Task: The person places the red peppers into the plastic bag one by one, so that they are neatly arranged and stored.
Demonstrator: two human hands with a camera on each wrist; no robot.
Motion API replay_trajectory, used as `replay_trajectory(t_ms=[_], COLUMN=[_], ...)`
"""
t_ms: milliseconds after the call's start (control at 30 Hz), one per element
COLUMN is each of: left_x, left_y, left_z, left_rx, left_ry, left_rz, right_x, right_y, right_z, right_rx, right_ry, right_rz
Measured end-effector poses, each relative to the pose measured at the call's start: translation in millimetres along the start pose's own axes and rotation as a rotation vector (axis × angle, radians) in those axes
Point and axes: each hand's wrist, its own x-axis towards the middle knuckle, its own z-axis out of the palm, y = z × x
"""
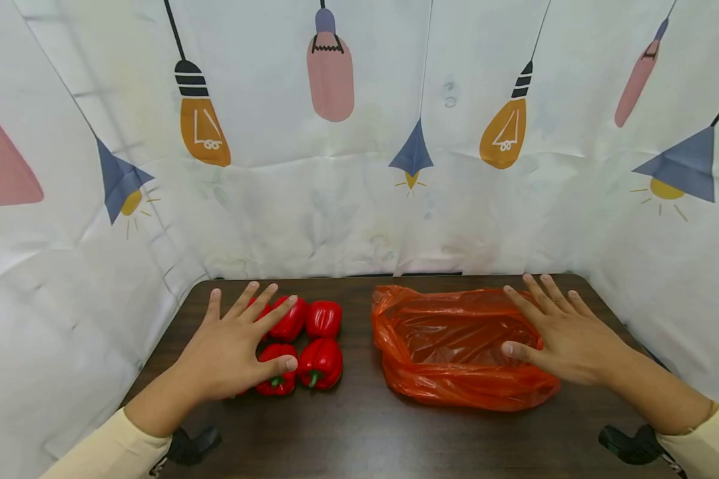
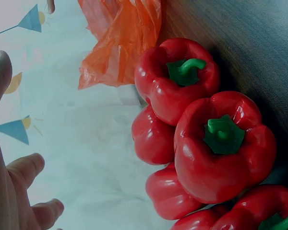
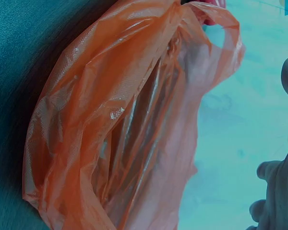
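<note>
My left hand (image 1: 230, 349) hovers with fingers spread over the left part of a group of several red bell peppers (image 1: 320, 364), holding nothing. Their green stems show in the left wrist view, where two peppers (image 2: 223, 148) stand in front and others sit behind. The hand hides part of the group in the head view. On the right, an orange plastic bag (image 1: 467, 389) lies with its mouth spread wide. Over its right edge my right hand (image 1: 575, 339) is held with fingers spread, gripping nothing. In the right wrist view the bag (image 3: 101, 86) is beside that hand, apart from it.
Everything rests on a dark brown wooden table (image 1: 359, 439). A white curtain (image 1: 263, 219) printed with lamps surrounds the back and sides. A strip of table separates the peppers from the bag. Dark wrist devices (image 1: 194, 446) sit by both sleeves.
</note>
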Motion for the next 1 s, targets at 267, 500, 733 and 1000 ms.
replay_trajectory(t_ms=[267,500,733,1000], left_x=[-2.9,-4.9,-6.8,-7.9], left_y=[-0.4,0.5,1.6,0.7], left_z=[3.3,13.1,27.1,39.6], left_rx=[-0.012,-0.033,-0.076,-0.125], left_ry=[0.008,0.019,0.028,0.056], left_rz=[-0.002,0.017,0.025,0.036], right_x=[-3,-8,-14,-19], right_y=[1,4,6,7], right_z=[2,6,10,17], right_rx=[0.006,0.022,0.034,0.038], right_ry=[0.004,0.031,0.063,0.091], right_rz=[0.011,0.021,0.039,0.047])
